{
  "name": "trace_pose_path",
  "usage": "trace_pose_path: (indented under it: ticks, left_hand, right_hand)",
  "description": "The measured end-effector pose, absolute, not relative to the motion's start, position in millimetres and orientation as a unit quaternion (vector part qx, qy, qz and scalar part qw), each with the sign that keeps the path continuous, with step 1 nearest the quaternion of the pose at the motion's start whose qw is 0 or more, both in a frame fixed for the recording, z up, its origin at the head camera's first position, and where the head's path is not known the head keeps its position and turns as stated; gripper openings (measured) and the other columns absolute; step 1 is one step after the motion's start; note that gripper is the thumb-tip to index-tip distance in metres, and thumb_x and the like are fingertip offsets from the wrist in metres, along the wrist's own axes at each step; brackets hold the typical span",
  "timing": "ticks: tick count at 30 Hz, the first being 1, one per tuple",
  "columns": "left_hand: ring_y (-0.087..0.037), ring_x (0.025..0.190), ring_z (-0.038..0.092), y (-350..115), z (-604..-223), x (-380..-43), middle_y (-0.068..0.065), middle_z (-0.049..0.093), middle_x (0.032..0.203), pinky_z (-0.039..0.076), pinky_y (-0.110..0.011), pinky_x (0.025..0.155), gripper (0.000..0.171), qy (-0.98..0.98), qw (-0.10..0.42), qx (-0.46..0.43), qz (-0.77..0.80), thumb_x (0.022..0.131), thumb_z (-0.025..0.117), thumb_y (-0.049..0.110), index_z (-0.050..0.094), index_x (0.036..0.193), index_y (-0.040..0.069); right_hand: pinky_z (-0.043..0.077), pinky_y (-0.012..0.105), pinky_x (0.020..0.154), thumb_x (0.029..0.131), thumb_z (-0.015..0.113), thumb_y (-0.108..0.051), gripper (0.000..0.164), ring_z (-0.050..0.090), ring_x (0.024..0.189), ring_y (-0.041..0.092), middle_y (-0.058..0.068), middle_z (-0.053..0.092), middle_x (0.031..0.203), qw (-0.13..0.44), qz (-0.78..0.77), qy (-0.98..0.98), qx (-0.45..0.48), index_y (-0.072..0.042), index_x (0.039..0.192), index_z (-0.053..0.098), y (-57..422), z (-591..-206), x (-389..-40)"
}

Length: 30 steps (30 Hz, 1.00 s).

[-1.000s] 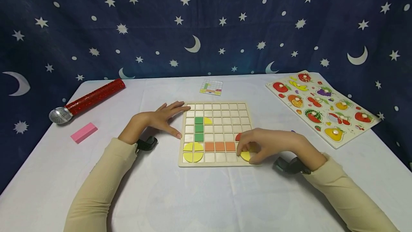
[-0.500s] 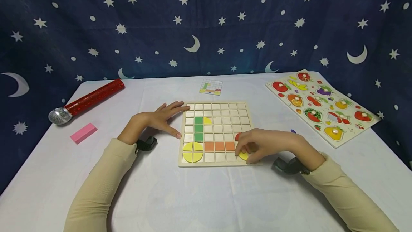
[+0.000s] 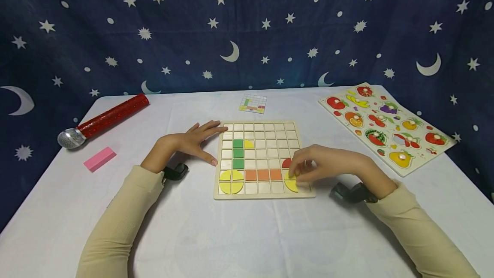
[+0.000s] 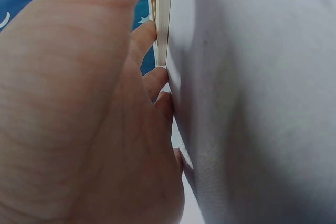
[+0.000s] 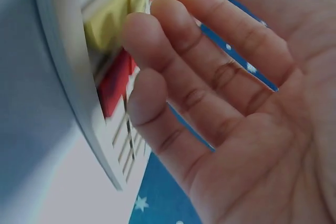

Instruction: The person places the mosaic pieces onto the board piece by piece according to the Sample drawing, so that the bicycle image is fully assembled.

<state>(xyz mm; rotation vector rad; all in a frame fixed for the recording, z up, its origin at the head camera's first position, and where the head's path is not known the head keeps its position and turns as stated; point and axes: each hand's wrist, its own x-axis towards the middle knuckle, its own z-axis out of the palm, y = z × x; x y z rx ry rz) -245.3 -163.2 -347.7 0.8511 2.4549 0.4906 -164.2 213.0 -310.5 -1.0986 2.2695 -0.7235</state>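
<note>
A wooden grid board [image 3: 266,197] lies between the hands in the head view. My left hand [image 3: 193,142] has spread fingers, with fingertips and thumb at the board's left edge. Above the lower right squares hovers my right hand [image 3: 328,162], fingers loosely bent, holding nothing visible. Beside its fingertips are yellow curved tiles [image 3: 291,186] and a red tile [image 3: 286,163]; the hand partly covers them. Green square tiles [image 3: 238,153], orange square tiles [image 3: 263,175], a yellow quarter-circle tile [image 3: 248,143] and a yellow circle of quarter tiles [image 3: 231,188] sit in the grid.
Behind the board lies a small pattern card [image 3: 252,104]. A fruit peg puzzle [image 3: 380,128] is at the right. On the left are a red glittery microphone [image 3: 112,117] and a pink block [image 3: 100,159]. A starry cloth [image 3: 247,33] hangs behind the white table.
My right hand has shifted slightly up and right, uncovering more of the yellow and red tiles. The lower right yellow tile has moved slightly left. My left hand stays put.
</note>
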Motion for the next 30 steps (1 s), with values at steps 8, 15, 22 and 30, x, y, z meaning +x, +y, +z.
trace_pose_path:
  ticks: [8, 15, 22, 30]
  left_hand:
    - [-0.034, 0.15, -0.005, -163.3, -346.1, -245.0, -0.011, -0.001, 0.164, -0.008, -0.057, 0.117, 0.108, 0.9, 0.249, 0.31, 0.177, 0.074, 0.078, 0.054, 0.016, 0.157, 0.023]
    - [-0.036, 0.149, -0.006, -163.9, -346.9, -244.9, -0.012, 0.0, 0.164, -0.007, -0.058, 0.117, 0.109, 0.898, 0.246, 0.314, 0.186, 0.073, 0.078, 0.056, 0.016, 0.157, 0.023]
    - [-0.036, 0.149, -0.007, -165.3, -346.6, -244.9, -0.012, -0.001, 0.164, -0.008, -0.058, 0.117, 0.107, 0.897, 0.246, 0.317, 0.185, 0.075, 0.078, 0.052, 0.016, 0.157, 0.021]
    - [-0.036, 0.149, -0.006, -165.1, -345.6, -244.5, -0.012, -0.001, 0.164, -0.008, -0.058, 0.117, 0.107, 0.896, 0.249, 0.316, 0.185, 0.075, 0.078, 0.051, 0.016, 0.157, 0.021]
  right_hand:
    - [0.053, 0.025, 0.075, 0.089, 0.073, -0.019, 0.018, 0.058, 0.084, 0.012, -0.007, 0.066, 0.094, 0.238, -0.286, 0.847, -0.379, -0.013, 0.106, 0.073, 243.1, -303.4, -177.7]
    - [0.055, 0.026, 0.08, 0.088, 0.073, -0.017, 0.023, 0.059, 0.087, 0.01, 0.001, 0.067, 0.098, 0.217, -0.293, 0.866, -0.343, -0.006, 0.108, 0.07, 275.0, -293.5, -184.8]
    - [0.055, 0.026, 0.08, 0.085, 0.076, -0.014, 0.027, 0.06, 0.086, 0.011, 0.005, 0.068, 0.099, 0.24, -0.291, 0.868, -0.323, -0.003, 0.109, 0.069, 292.4, -294.2, -189.7]
    - [0.052, 0.027, 0.079, 0.078, 0.079, -0.006, 0.032, 0.056, 0.087, 0.019, 0.004, 0.065, 0.097, 0.277, -0.281, 0.884, -0.251, -0.004, 0.108, 0.069, 305.5, -299.9, -193.9]
